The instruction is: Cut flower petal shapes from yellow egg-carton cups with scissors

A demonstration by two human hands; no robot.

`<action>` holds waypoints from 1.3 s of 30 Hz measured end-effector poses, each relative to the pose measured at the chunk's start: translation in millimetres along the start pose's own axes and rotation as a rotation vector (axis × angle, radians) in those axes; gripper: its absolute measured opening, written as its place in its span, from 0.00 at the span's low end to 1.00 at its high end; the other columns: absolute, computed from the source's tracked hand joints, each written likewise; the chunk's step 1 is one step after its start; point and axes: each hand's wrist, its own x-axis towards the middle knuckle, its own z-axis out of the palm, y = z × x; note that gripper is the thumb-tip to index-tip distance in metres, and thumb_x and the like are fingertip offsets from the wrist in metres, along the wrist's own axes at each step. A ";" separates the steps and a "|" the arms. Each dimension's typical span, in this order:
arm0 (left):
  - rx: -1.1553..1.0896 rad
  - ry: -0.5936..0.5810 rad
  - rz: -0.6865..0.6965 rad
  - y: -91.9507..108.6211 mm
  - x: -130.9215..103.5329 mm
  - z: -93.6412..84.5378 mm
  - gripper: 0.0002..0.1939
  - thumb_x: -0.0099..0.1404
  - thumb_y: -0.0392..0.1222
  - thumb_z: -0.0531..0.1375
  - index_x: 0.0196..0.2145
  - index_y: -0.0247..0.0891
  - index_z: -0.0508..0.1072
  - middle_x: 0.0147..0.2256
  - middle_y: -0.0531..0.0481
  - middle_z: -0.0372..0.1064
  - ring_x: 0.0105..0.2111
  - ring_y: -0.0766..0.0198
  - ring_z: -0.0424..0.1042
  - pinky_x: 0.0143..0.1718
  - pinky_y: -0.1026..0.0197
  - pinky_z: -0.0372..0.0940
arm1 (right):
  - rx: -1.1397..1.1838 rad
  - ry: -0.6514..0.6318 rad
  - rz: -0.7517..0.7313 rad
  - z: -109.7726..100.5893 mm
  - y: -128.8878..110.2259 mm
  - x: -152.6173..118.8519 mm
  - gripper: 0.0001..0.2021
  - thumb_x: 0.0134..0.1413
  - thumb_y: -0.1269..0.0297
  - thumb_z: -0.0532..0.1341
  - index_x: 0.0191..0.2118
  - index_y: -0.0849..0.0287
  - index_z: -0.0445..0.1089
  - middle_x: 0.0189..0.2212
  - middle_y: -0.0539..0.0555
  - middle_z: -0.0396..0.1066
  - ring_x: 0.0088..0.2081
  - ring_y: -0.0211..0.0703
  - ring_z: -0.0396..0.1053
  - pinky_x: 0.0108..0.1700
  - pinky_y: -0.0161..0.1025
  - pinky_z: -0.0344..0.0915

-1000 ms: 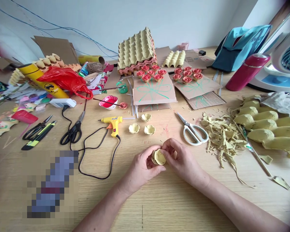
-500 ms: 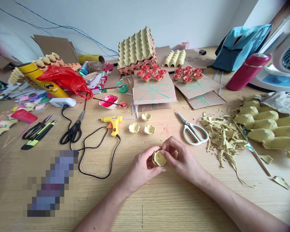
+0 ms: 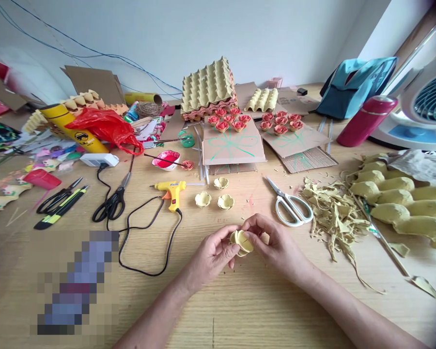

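Between my two hands is a pale yellow egg-carton flower (image 3: 241, 241), its cupped petals layered. My left hand (image 3: 215, 253) grips it from the left, thumb on its near side. From the right, my right hand (image 3: 272, 241) pinches its petals between thumb and fingers. Beyond the hands, several yellow carton cups cut like petals stand on the table, among them a front-right cup (image 3: 225, 201) and a left cup (image 3: 203, 199). White-handled scissors (image 3: 289, 203) lie past my right hand. A yellow glue gun (image 3: 172, 192) rests on its side to the left, its black cord looping toward me.
Red-painted flowers (image 3: 222, 125) stand on cardboard sheets (image 3: 234, 145) at the back. Carton scraps (image 3: 334, 218) and an egg carton (image 3: 403, 194) lie on the right, near a red flask (image 3: 366, 121). Black scissors (image 3: 111, 203), a utility knife (image 3: 61, 207) and a pixelated patch occupy the left.
The flower has turned a little in my hands, and my left thumb has moved up onto its petals. The whole scene sits slightly lower in view.
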 end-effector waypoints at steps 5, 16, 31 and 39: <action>-0.034 -0.004 0.002 1.5 -0.1 0.3 0.26 0.69 0.53 0.60 0.59 0.35 0.69 0.38 0.46 0.69 0.33 0.64 0.69 0.31 0.63 0.67 | 0.077 -0.010 0.047 -0.9 0.0 0.7 0.10 0.64 0.57 0.59 0.35 0.57 0.66 0.26 0.48 0.67 0.27 0.38 0.64 0.29 0.34 0.62; -0.141 0.070 -0.036 -1.2 1.4 1.8 0.20 0.68 0.39 0.60 0.57 0.36 0.71 0.42 0.44 0.73 0.38 0.61 0.73 0.30 0.64 0.68 | 0.230 0.017 0.092 -3.0 2.7 5.2 0.17 0.60 0.48 0.63 0.33 0.57 0.64 0.24 0.47 0.66 0.25 0.36 0.64 0.28 0.34 0.62; 0.025 0.177 -0.096 0.0 4.3 3.8 0.14 0.67 0.39 0.56 0.47 0.33 0.76 0.47 0.39 0.76 0.32 0.62 0.78 0.20 0.69 0.64 | 0.253 0.036 0.105 -8.1 1.2 8.0 0.19 0.59 0.44 0.62 0.33 0.57 0.64 0.24 0.47 0.64 0.24 0.36 0.60 0.27 0.34 0.58; 0.125 0.221 -0.106 1.9 2.2 5.2 0.15 0.64 0.35 0.54 0.47 0.37 0.72 0.39 0.46 0.77 0.31 0.63 0.77 0.17 0.70 0.59 | -0.186 0.059 -0.008 -19.3 6.4 3.1 0.06 0.65 0.63 0.58 0.36 0.57 0.67 0.27 0.48 0.67 0.27 0.38 0.63 0.30 0.35 0.59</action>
